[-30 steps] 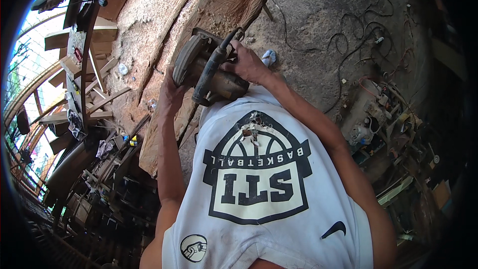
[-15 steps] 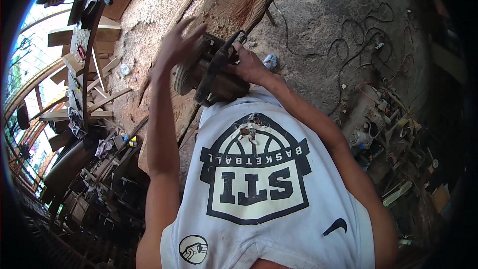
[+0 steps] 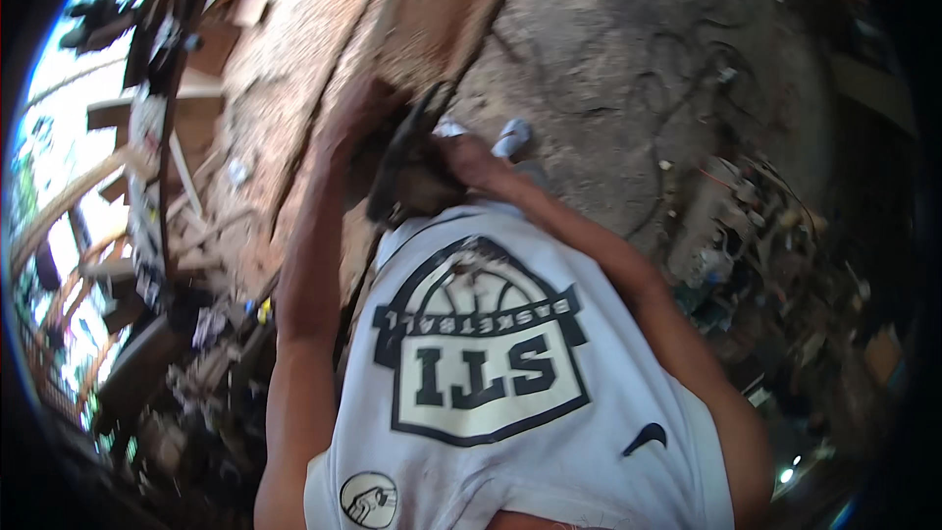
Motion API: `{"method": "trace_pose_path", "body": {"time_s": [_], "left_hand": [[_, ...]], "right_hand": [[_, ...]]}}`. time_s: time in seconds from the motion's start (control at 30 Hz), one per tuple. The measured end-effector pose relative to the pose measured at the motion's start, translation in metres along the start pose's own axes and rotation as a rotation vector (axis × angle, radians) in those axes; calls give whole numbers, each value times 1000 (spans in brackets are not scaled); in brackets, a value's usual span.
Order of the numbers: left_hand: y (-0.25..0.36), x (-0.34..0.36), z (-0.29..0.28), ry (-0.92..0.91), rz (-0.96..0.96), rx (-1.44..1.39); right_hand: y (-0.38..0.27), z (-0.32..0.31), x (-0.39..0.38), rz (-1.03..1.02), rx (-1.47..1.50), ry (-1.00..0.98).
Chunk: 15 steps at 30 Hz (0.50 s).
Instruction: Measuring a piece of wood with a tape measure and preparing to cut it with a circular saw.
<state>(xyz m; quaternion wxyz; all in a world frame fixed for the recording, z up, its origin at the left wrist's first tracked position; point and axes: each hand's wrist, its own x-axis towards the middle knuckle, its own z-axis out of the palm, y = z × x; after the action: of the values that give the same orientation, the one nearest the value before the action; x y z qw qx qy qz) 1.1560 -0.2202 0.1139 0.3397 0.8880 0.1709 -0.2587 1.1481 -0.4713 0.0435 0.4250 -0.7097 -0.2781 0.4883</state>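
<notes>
A dark, bulky power tool (image 3: 417,182) with a long curved handle sits at the near end of a brown wooden slab (image 3: 432,20), close to my white shirt. My right hand (image 3: 466,159) grips its right side, the fingers partly hidden behind the body. On the tool's far left side, my left hand (image 3: 365,118) is closed over it; motion blurs the fingers. The tool's underside is out of sight.
Pale shavings (image 3: 285,49) cover the ground and wood at the left. Lumber offcuts (image 3: 201,118) lean farther left. A dark cord (image 3: 653,98) loops across the floor at right, near a pile of scrap (image 3: 731,236). A pale blue object (image 3: 512,137) lies beyond my right hand.
My left hand, raised with fingers spread before, has come down onto the tool and closed. My right hand stays on the tool. The whole view has shifted and blurred.
</notes>
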Motion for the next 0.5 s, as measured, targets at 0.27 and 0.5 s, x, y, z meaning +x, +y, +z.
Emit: {"method": "trace_pose_path", "body": {"time_s": [0.27, 0.5], "left_hand": [[15, -3, -2, -13, -105, -28], [45, -12, -17, -27, -121, 21]], "right_hand": [[-11, -2, -12, 127, -145, 147], [-37, -24, -14, 34, -307, 58]]}}
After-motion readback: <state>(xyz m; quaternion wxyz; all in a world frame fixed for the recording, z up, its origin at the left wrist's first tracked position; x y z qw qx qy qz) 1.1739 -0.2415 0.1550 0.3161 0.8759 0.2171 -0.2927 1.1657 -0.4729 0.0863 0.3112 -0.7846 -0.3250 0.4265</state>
